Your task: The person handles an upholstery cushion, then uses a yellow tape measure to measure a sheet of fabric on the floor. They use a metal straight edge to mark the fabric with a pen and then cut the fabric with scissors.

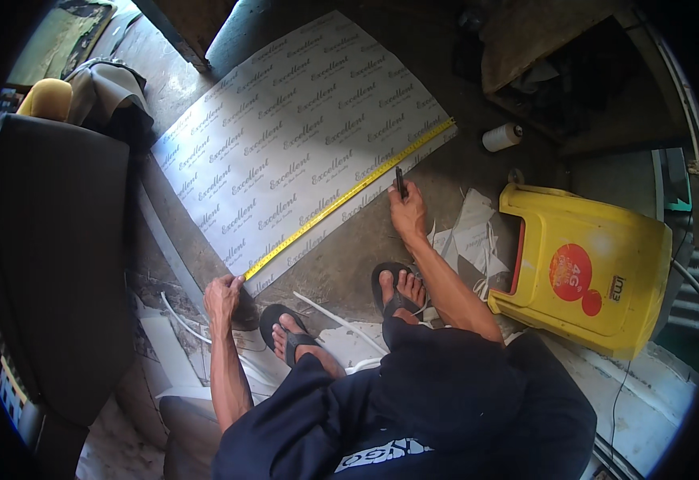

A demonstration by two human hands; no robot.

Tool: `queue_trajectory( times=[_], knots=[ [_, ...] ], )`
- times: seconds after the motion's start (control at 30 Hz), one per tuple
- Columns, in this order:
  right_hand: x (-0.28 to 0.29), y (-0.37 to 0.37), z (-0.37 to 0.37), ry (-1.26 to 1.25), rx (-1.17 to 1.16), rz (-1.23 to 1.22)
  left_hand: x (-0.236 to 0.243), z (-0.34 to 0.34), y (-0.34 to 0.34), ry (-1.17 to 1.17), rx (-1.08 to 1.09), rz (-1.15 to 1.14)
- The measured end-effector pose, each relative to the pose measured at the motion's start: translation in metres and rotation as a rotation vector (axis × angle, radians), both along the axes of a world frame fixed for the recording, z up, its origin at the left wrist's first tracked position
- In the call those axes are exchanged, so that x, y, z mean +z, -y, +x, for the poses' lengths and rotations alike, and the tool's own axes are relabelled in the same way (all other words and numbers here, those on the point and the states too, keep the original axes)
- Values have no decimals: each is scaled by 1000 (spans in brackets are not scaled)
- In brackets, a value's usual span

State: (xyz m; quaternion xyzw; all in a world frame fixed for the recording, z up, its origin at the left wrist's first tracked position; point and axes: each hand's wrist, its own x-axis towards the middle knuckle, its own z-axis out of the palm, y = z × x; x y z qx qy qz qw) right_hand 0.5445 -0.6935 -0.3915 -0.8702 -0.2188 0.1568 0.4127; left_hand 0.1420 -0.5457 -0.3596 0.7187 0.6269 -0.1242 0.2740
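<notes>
The white printed sheet (277, 144) lies on the floor (333, 284), the yellow tape (341, 202) stretched along its near right edge. My left hand (222, 296) meets the tape by the near corner; pinching or only pressing, I can't tell. My right hand (408, 211) has its fingers closed round a slim dark tool (399, 181). With no hand on its far end, the tape could swing off line if bumped.

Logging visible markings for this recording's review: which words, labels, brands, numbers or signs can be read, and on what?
Wording isn't copied here, only where it stands.
White sheet: dark script, repeated in rows, readable; smaller line beneath, hard to read.
Yellow plastic item: lettering and a number, readable.
Yellow measuring tape: scale marks, too small to read.
Dark shirt: white lettering, only partly visible.
</notes>
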Motion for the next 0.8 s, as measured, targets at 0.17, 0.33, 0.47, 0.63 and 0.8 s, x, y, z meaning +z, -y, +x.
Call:
queue_trajectory(
  times=[0.17,0.33,0.47,0.63,0.8],
  knots=[
    [16,-3,-4,-351,-18,38,4,-3,0,-23,9,-7],
    [20,-3,-7,-238,35,56,0,-1,3,10,-7,36],
    [39,-13,-21,-76,109,38,1,-6,4,10,2,51],
    [39,-33,-39,-402,152,41,-6,-22,3,83,-83,128],
    [51,-50,-71,-539,431,-143,-2,-2,-1,89,-23,54]
  ],
)
